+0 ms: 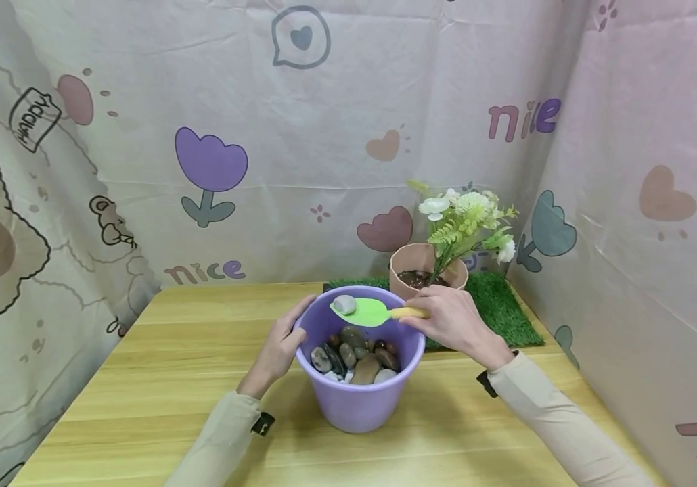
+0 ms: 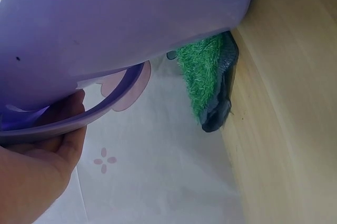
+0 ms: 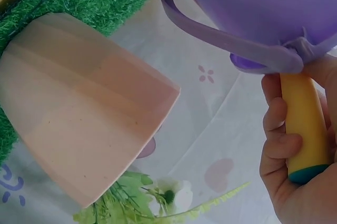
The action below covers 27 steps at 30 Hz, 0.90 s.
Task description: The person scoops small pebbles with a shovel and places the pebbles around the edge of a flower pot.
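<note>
On the wooden table (image 1: 160,379) before me stands a rounded purple plastic bucket (image 1: 354,409), probably weighty with its heap of smooth, mixed-colour stones (image 1: 365,368), and the left hand (image 1: 278,345) grips its rim, a sensible hold. Over its opening, the right hand (image 1: 446,314) curls round the yellow handle of a lime-green-bladed trowel (image 1: 371,313), seemingly light and stiff. Near the blade's tip lies one pale grey rounded stone (image 1: 344,304), likely hard, dense and apt to slide if tilted.
</note>
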### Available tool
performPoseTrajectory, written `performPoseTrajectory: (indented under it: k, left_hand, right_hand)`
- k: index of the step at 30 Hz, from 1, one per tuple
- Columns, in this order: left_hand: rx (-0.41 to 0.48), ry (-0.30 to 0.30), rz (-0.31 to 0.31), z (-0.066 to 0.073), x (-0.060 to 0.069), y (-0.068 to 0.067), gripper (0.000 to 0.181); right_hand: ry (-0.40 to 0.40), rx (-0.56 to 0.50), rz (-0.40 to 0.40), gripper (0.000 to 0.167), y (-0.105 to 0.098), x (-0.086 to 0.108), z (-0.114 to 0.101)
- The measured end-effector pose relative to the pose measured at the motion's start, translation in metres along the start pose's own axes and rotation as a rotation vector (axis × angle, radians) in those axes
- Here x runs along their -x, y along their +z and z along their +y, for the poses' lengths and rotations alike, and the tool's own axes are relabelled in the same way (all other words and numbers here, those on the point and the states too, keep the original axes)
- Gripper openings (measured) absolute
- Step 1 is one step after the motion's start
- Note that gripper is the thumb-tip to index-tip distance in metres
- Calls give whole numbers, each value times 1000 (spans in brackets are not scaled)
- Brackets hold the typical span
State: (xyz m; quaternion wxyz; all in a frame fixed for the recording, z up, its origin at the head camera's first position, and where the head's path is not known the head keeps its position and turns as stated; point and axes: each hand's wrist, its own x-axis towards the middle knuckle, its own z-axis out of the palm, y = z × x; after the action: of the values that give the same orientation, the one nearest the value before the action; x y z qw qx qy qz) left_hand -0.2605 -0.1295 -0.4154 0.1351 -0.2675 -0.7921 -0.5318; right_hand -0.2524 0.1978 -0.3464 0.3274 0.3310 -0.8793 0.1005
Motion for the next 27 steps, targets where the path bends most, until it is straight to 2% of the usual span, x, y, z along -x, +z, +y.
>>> performPoseTrajectory:
  k: [15,27]
  left_hand:
    - [24,-11,7,1,2,1,68]
    - [51,2,3,1,0,2,68]
  right_hand:
    - [-2,-5,12,17,-9,3,7]
    - [38,27,-33,21,-24,3,16]
